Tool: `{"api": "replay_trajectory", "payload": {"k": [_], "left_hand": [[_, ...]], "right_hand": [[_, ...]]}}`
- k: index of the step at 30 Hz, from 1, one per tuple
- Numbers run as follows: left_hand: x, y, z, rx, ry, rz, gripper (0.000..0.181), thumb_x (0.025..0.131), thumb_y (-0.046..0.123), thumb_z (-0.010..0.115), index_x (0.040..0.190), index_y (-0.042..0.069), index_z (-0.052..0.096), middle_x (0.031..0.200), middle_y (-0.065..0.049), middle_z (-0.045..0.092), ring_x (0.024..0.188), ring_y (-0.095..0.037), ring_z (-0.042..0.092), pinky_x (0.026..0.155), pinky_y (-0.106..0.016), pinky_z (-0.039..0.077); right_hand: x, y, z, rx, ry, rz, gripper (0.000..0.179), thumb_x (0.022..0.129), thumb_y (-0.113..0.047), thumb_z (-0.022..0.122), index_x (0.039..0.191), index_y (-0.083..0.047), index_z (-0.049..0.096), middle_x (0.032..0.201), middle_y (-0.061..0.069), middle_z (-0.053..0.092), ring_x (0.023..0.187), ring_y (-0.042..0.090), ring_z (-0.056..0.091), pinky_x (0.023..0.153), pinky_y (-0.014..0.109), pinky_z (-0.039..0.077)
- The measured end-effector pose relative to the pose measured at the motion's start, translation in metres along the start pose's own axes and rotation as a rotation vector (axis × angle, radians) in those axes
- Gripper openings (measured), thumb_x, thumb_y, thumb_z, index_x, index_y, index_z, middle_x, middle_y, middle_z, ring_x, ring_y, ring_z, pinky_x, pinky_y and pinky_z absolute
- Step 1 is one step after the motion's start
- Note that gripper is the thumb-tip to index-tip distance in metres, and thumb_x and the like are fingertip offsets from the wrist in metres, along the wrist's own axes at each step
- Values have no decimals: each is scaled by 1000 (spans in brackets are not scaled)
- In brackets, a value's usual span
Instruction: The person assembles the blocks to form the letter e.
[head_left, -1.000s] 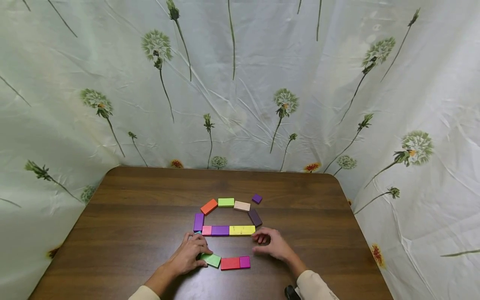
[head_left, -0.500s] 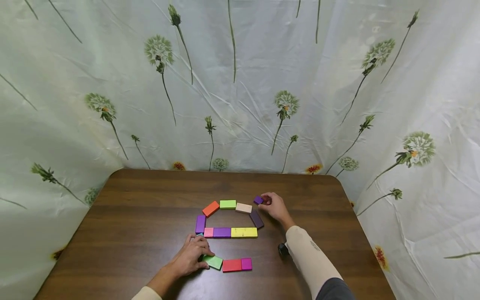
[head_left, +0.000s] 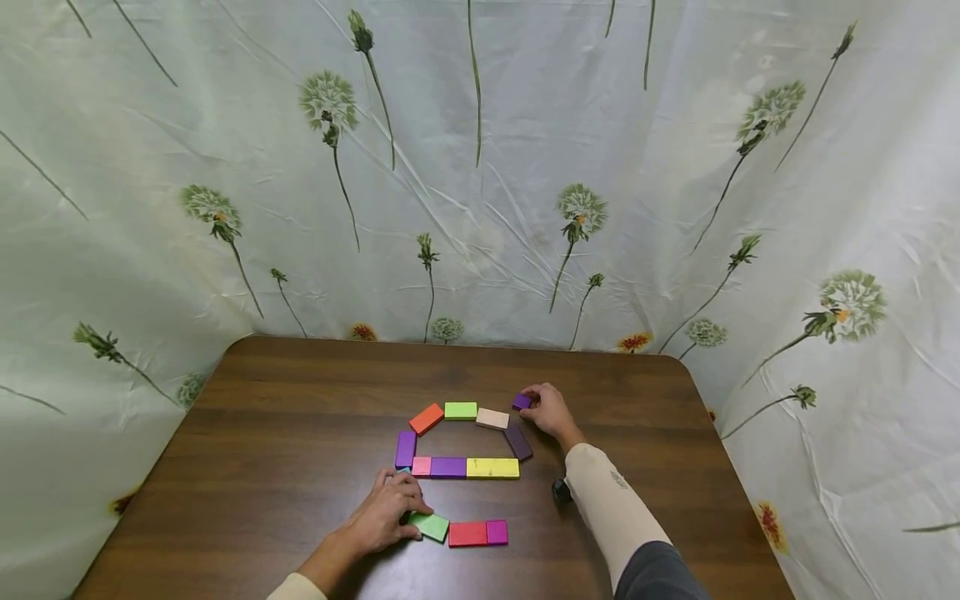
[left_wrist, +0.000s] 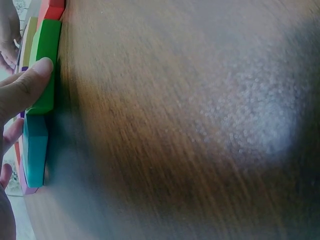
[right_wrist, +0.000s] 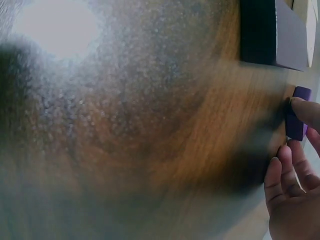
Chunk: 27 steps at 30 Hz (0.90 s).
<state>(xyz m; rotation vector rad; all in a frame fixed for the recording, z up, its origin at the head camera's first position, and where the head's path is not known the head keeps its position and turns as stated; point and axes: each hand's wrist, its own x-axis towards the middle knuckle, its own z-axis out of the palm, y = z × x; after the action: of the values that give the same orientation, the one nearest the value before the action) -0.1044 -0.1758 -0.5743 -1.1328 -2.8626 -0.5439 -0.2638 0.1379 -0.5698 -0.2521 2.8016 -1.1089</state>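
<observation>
My right hand (head_left: 551,411) pinches a small purple block (head_left: 521,402) at the far right of the ring of blocks. In the right wrist view the thumb lies on the purple block's (right_wrist: 297,122) near side, beside a dark block's (right_wrist: 287,42) end. My left hand (head_left: 385,514) holds a light green block (head_left: 432,527), thumb on its near edge and index finger at its far edge. In the left wrist view a teal block (left_wrist: 36,152) stands against the green one's end, other fingers close to it. In the head view that hand mostly hides the teal block.
Red (head_left: 468,534) and magenta (head_left: 497,532) blocks continue right of the green one. Behind, a closed outline of blocks includes yellow (head_left: 492,468), pink (head_left: 422,467), orange (head_left: 427,419), lime (head_left: 461,410) and beige (head_left: 492,418) pieces. A flowered curtain (head_left: 510,167) borders the wooden table (head_left: 262,467).
My right hand has moved from beside the yellow block to the far right and taken hold of the small purple block. The left hand stays on the green block.
</observation>
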Motion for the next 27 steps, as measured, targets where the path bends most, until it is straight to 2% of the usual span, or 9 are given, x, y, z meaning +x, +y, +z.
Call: {"api": "replay_trajectory", "payload": {"k": [3, 7, 11, 14, 17, 21, 27], "left_hand": [[0, 1, 1, 7, 11, 7, 30, 68, 30, 83, 95, 19, 77, 86, 11, 63, 94, -14, 51, 84, -47, 32], [1, 1, 2, 23, 31, 18, 31, 67, 30, 83, 95, 19, 77, 86, 10, 64, 94, -14, 51, 85, -47, 32], [1, 0, 3, 27, 41, 31, 31, 66, 31, 83, 94, 19, 78, 86, 10, 63, 94, -14, 51, 85, -47, 32], [0, 0, 3, 19, 51, 35, 31, 65, 30, 84, 93, 19, 78, 85, 11, 63, 94, -14, 51, 84, -47, 32], [0, -1, 2, 8, 51, 31, 31, 65, 29, 84, 93, 19, 78, 85, 11, 63, 94, -14, 51, 84, -46, 31], [0, -1, 2, -3, 32, 18, 31, 66, 29, 84, 94, 18, 78, 86, 12, 63, 94, -14, 51, 84, -46, 31], [0, -2, 2, -11, 26, 20, 30, 67, 29, 84, 94, 19, 78, 86, 13, 62, 94, -13, 50, 83, -47, 31]], "right_hand": [[-3, 1, -1, 12, 7, 18, 29, 81, -2, 74, 108, 2, 66, 100, 13, 58, 83, 20, 52, 73, 33, 45], [-13, 1, -8, 88, 60, 38, 30, 79, -2, 75, 108, 2, 67, 95, 13, 60, 77, 19, 53, 67, 30, 44], [-30, 5, -17, 144, 104, 50, 29, 76, -2, 77, 104, 2, 68, 89, 9, 62, 73, 17, 52, 64, 28, 42], [-46, 10, -23, 149, 97, 38, 28, 74, 0, 78, 100, 1, 68, 84, 6, 62, 72, 15, 52, 64, 27, 42], [-62, 14, -28, 154, 58, 0, 29, 72, 1, 79, 98, 0, 68, 79, 4, 59, 71, 15, 52, 63, 26, 42], [-83, 16, -30, 165, -43, -107, 30, 70, 1, 80, 98, 0, 68, 77, 2, 56, 70, 18, 52, 60, 24, 41], [-111, 13, -16, 146, -215, -242, 29, 70, -3, 81, 96, -3, 68, 80, -3, 54, 72, 13, 50, 61, 22, 41]]}}
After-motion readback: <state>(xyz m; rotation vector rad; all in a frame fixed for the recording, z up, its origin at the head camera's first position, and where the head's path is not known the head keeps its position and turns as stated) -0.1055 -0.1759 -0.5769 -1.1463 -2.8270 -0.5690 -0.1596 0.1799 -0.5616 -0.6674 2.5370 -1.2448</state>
